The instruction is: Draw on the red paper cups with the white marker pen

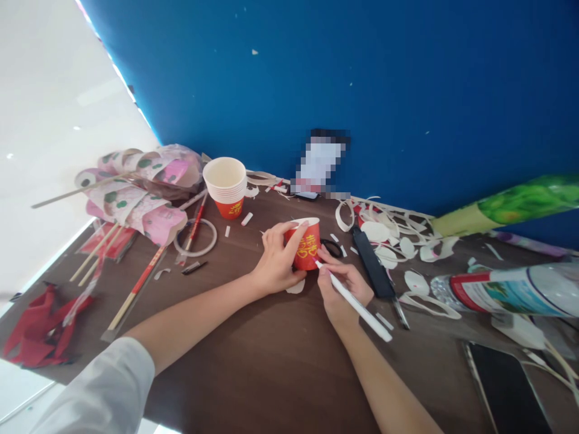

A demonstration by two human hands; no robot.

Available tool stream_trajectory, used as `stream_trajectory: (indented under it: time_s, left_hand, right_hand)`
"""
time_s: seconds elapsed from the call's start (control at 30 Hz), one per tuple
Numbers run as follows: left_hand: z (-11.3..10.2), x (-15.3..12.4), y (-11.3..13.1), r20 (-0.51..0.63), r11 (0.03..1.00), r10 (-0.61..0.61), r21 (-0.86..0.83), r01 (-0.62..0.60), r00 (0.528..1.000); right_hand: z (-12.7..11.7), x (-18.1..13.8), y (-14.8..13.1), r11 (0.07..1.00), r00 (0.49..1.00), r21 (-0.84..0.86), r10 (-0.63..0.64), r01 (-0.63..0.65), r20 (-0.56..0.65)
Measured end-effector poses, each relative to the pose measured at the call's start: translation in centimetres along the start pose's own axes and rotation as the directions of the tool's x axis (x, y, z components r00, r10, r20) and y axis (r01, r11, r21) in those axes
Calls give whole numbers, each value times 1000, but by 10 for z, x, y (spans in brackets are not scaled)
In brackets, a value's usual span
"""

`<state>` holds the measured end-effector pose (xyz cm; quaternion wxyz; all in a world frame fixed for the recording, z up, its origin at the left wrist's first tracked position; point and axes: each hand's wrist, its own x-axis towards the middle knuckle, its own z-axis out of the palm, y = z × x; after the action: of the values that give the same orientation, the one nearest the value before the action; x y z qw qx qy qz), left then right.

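Note:
My left hand (277, 259) grips a red paper cup (307, 247) with gold characters, standing on the brown table (253, 355). My right hand (341, 288) is closed around a white pen (357, 304); the pen's tip touches the cup's lower right side. A small white paper piece (296, 287) lies under my left hand. Black scissors (332, 247) lie just behind the cup.
A stack of paper cups (227, 185) stands at the back. Patterned paper cones (136, 199), chopsticks (140, 280) and red cloth (38, 328) lie left. Paper scraps (398, 238), a black case (373, 262), a plastic bottle (506, 292), a phone (506, 392) and a green roll (511, 208) lie right.

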<state>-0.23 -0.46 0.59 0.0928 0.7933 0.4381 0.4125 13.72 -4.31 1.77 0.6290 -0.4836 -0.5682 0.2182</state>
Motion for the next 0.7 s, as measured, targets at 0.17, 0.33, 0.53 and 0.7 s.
stream_trajectory:
  time_s: [0.17, 0.33, 0.53, 0.7]
  left_hand:
    - [0, 0, 0, 1, 1000, 5, 13, -5, 1000]
    - [1, 0, -1, 1, 1000, -9, 5, 9, 1000]
    - [0, 0, 0, 12, 1000, -17, -3, 17, 1000]
    - [0, 0, 0, 5, 1000, -14, 12, 14, 1000]
  right_hand:
    - [0, 0, 0, 1000, 1000, -11, -16, 16, 4]
    - [-2, 0, -1, 1000, 999, -26, -13, 13, 33]
    - [-2, -1, -2, 999, 998, -28, -20, 21, 53]
    - [-1, -2, 0, 999, 999, -40, -21, 23, 50]
